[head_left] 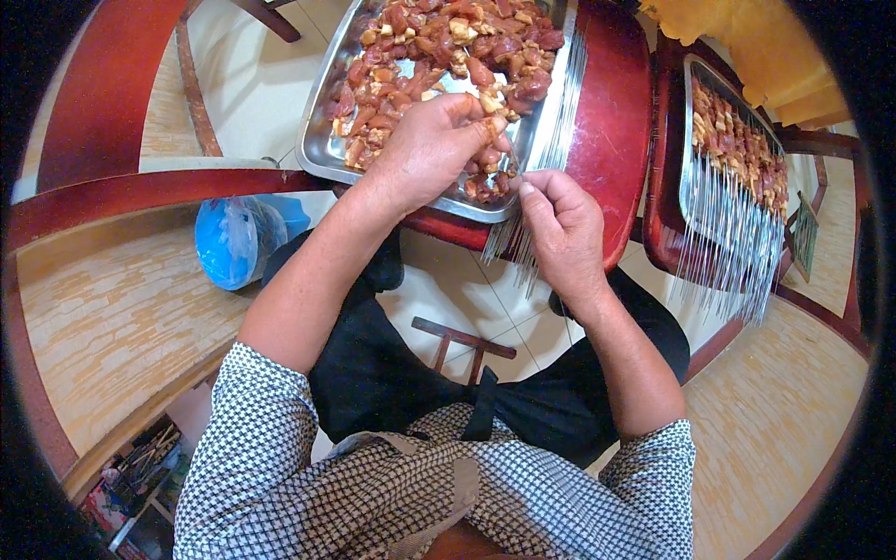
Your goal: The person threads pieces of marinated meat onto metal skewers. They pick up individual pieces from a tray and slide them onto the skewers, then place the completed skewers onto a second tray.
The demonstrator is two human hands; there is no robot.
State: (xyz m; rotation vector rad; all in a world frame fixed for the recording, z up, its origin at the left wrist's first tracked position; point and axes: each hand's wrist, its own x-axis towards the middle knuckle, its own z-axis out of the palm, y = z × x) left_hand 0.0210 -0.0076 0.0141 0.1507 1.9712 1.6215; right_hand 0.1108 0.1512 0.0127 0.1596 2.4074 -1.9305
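Cubed raw meat (401, 79), reddish with paler bits, fills a metal tray (322, 121) in front of me. Over the tray's near right part, my left hand (434, 149) is closed, fingertips pinched around a small piece of meat that they largely hide. My right hand (565, 229) is just outside the tray's near right corner, thumb and forefinger pressed together on the end of a thin metal skewer, only partly visible. Meat pieces (487, 182) lie beneath and between the two hands. A bundle of bare metal skewers (565, 93) lies along the tray's right side.
A red stool (611, 121) supports the tray. At the right, a second metal tray (688, 140) holds loaded meat skewers (737, 140), their bare ends hanging over its near edge. A blue bucket with a plastic bag (229, 243) stands at the left, near wooden chair rails (159, 196).
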